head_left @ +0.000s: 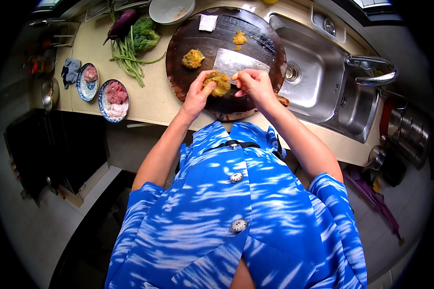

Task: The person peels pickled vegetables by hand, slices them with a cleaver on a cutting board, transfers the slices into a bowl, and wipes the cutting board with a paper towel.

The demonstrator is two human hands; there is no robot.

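One yellow lump [193, 58] sits near the left edge of the round board [180, 41]; then the left hand [196, 96] has its grip snug on a green-yellow lump [219, 85], above the board's near part; the wide blade [240, 61] lies just beyond; the right hand [255, 86] has a narrow grip beside that lump, and I cannot tell if it pinches anything; small, soft pinches should work best.

I'm in a kitchen, plain from the round chopping board [178, 50] under my fingers [246, 82], the cleaver blade [241, 61] just beyond them, the steel sink [318, 91] and curved tap [378, 80] to their right, and, off to their left, leafy greens [144, 34], an eggplant [123, 24] and patterned bowls [102, 107] of raw meat [115, 91].
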